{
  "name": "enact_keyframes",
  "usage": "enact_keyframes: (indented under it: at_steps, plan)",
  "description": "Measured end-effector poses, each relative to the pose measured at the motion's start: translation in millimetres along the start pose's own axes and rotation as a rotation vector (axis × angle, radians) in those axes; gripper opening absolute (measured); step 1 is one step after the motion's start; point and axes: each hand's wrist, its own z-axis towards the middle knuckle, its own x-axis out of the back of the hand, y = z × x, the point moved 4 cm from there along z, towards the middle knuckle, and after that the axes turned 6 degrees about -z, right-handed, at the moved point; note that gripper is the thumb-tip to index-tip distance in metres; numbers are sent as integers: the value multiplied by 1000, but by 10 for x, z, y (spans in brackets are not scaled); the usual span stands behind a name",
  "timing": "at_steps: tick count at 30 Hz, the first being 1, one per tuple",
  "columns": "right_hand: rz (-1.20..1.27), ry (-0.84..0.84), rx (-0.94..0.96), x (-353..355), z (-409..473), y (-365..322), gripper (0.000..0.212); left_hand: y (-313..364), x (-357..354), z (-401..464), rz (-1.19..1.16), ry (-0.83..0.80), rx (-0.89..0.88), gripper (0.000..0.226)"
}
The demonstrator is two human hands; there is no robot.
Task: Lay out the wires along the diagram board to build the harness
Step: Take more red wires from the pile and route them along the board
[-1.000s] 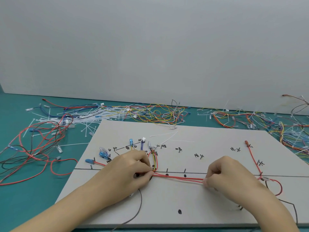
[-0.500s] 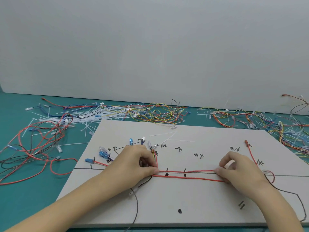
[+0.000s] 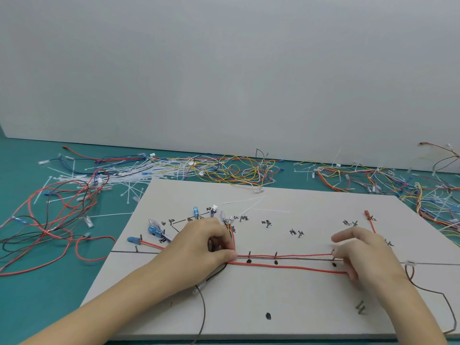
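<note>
A pale diagram board with black marks and labels lies on the teal table. Two red wires run side by side along its horizontal trunk line. My left hand pinches the wire bundle at the left branch point, where red and yellow wires turn upward. My right hand holds the red wires at their right end, the index finger stretched out above them. A red wire with a terminal rises behind the right hand. A dark wire trails off the board's front edge.
Blue connectors sit at the board's left branch ends. Loose red and black wires pile up on the left of the table. White cable ties and mixed coloured wires lie along the wall behind the board.
My right hand has slid to the right along the red wires, drawing them out straight along the trunk line. My left hand has stayed at the branch point.
</note>
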Motion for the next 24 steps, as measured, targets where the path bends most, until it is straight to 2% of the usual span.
enact_keyframes:
  at_steps: [4, 9, 13, 16, 20, 24]
  plan:
    - [-58, -90, -26, -47, -4, 48, 21, -9, -7, 2, 15, 2, -12, 16]
    - [-62, -87, 24, -60, -12, 99, 12, -20, -18, -1, 16, 12, -19, 16]
    - [-84, -29, 115, -46, -64, 134, 10, -17, -64, -34, 42, -3, -40, 6]
    - [-154, 7, 211, -22, -120, 117, 15, -10, -95, -45, 76, -25, -62, 8]
    - [-306, -31, 355, -11, -130, 87, 15, 0, -91, -30, 92, -45, -75, 15]
    - [-320, -46, 404, -18, -98, 117, 16, 10, -84, -17, 100, -51, -69, 14]
